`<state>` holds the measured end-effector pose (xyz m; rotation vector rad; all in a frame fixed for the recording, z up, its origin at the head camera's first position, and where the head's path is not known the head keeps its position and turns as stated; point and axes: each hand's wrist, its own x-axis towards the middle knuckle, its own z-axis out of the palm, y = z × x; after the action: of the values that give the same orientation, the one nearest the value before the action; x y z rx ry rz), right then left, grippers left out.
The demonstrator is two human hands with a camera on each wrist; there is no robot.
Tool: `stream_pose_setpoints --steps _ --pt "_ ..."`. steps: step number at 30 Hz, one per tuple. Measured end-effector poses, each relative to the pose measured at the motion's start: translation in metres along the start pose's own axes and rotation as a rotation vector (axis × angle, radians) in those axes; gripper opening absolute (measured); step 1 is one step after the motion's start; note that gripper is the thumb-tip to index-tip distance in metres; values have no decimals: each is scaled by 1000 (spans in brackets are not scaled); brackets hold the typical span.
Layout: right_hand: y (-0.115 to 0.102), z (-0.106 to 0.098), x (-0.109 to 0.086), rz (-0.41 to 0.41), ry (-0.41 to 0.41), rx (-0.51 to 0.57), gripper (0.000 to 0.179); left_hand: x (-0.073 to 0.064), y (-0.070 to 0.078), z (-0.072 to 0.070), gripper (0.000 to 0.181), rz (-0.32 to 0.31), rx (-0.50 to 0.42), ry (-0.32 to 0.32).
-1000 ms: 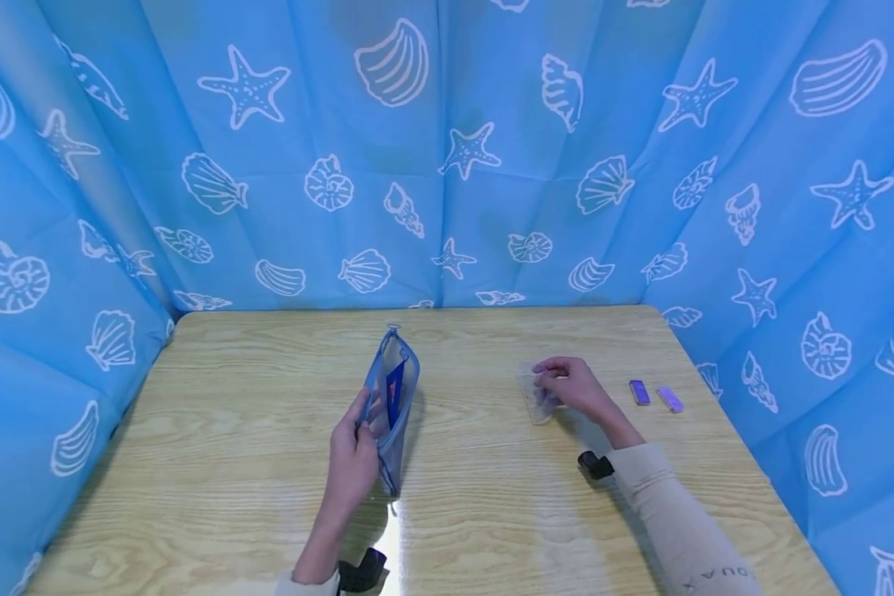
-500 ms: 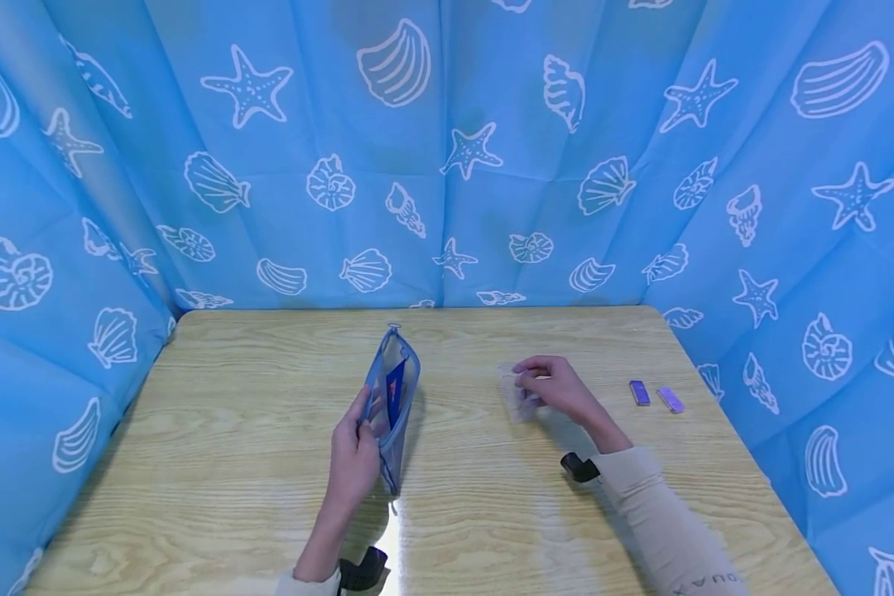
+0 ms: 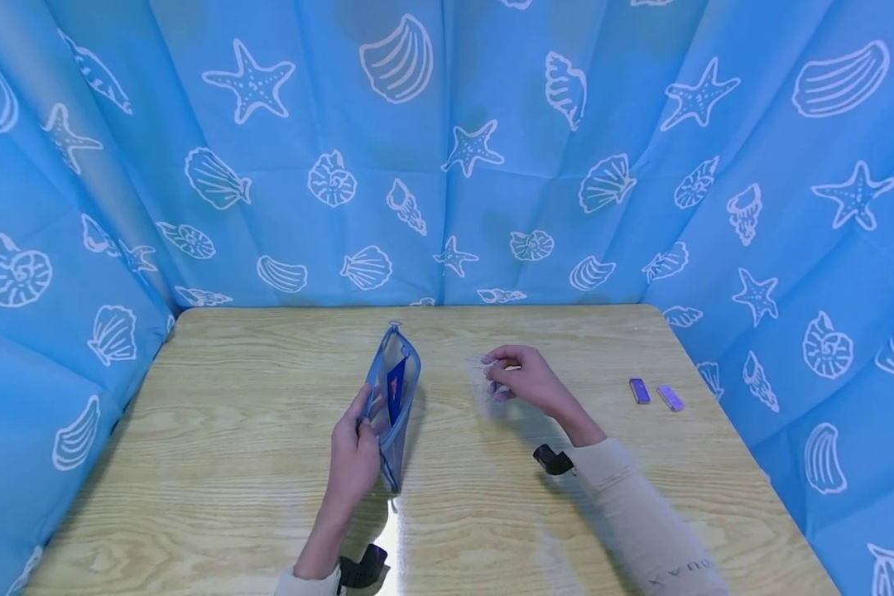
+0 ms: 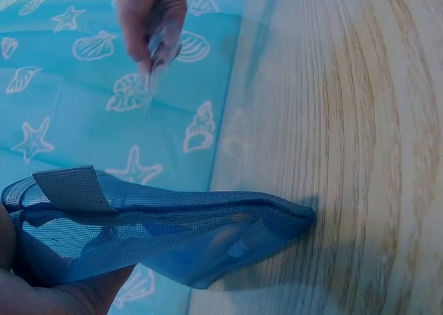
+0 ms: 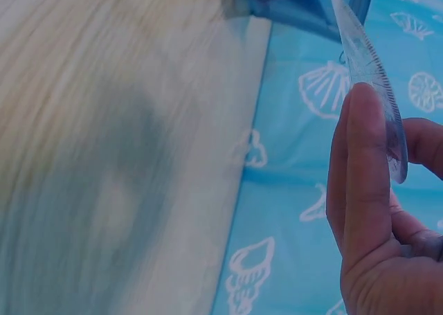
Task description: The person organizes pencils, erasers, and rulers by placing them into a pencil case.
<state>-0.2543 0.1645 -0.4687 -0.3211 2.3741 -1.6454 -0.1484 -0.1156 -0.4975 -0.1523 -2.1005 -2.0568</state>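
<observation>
My left hand grips the side of a blue mesh zip pouch, held with its mouth apart above the table. Inside the pouch, a dark blue flat item with a red mark shows; its kind cannot be made out. To the right of the pouch, my right hand pinches a clear plastic protractor between thumb and fingers. Tick marks run along its edge in the right wrist view. In the left wrist view, the right hand and protractor appear beyond the pouch's zipped rim.
Two small blocks, one dark purple and one light purple, lie at the right of the wooden table. A blue curtain with white shells and starfish hangs around the back and sides.
My right hand has moved left with the protractor, closer to the pouch. My left hand and the pouch have stayed nearly still.
</observation>
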Motion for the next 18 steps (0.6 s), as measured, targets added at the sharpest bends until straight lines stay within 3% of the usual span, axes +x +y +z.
stream_pose_setpoints --steps 18 --pt "-25 29 16 -33 -24 73 33 1 0 0 56 -8 4 18"
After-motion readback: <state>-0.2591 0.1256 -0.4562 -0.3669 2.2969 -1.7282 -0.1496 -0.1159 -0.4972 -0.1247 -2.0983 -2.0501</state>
